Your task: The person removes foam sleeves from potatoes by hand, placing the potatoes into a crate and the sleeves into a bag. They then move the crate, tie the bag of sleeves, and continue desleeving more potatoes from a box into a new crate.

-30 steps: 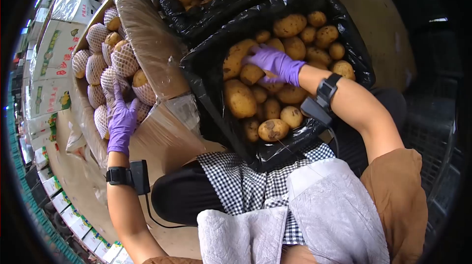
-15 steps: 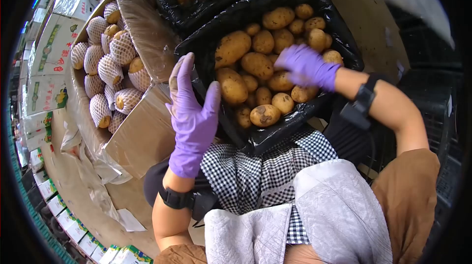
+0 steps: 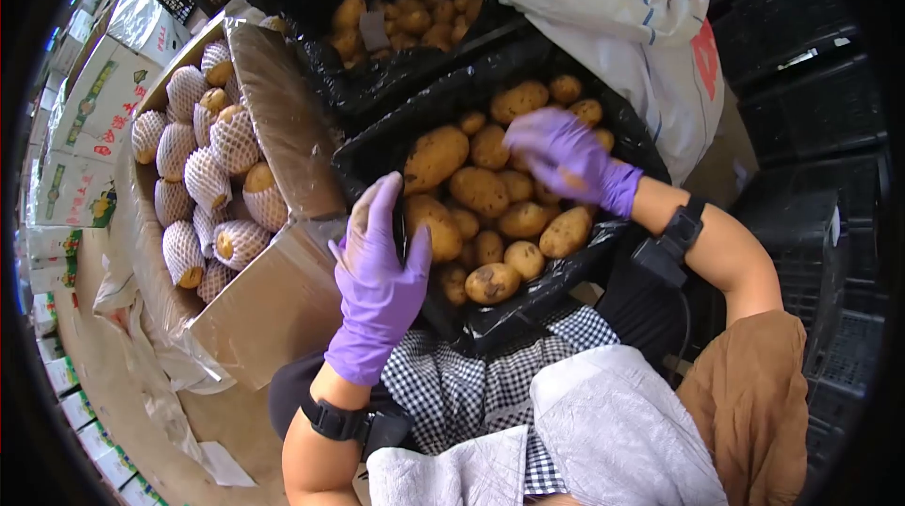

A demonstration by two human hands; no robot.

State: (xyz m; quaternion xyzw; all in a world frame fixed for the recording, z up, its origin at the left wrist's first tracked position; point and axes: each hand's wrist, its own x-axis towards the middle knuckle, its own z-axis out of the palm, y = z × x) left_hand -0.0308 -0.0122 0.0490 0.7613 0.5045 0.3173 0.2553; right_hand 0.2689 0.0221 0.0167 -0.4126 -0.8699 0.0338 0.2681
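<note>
Potatoes (image 3: 479, 190) of mixed sizes, some soil-marked, lie in a crate lined with black plastic (image 3: 528, 303) in front of me. My right hand (image 3: 570, 159), in a purple glove, is over the potatoes at the right, fingers bent down and slightly blurred. A brownish patch shows by its thumb; I cannot tell whether it is a held potato. My left hand (image 3: 382, 284), gloved alike, is at the liner's left edge, its thumb and fingers apart and nothing in it. Dirt marks its fingertips.
Left stands a cardboard box (image 3: 273, 303) of potatoes in white foam nets (image 3: 207, 178). Behind is another black-lined crate (image 3: 330, 82) of potatoes. A white woven sack (image 3: 650, 34) stands at the upper right, near black crates (image 3: 801, 110). Printed cartons (image 3: 104, 110) line the far left.
The view has shifted, so the crates sit lower. The white sack has come down beside the crate at upper right. My right hand has moved slightly across the potatoes; my left stays at the edge.
</note>
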